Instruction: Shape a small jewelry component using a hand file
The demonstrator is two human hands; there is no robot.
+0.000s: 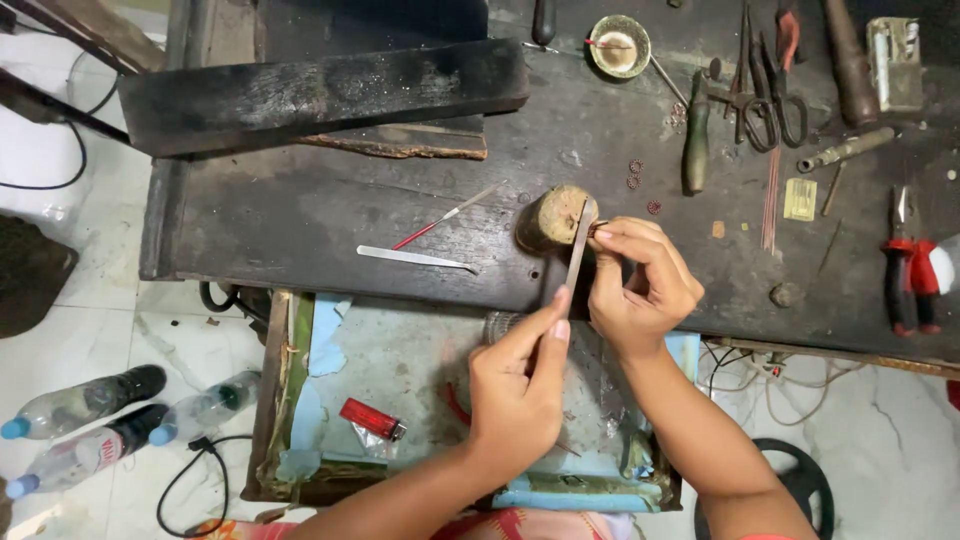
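Going left to right from the wooden peg [553, 217] at the front edge of the dark worktop [300, 220]: a flat metal strip [415, 259] and a thin red-handled tool [440, 218] lie to its left. The left hand [520, 385] pinches the near end of a slim file [578, 245], whose far end rests against the peg. That file looks stiff and light, best gripped at the tail. Just right of the peg, the right hand [640, 285] pinches something tiny against it, probably easy to fumble.
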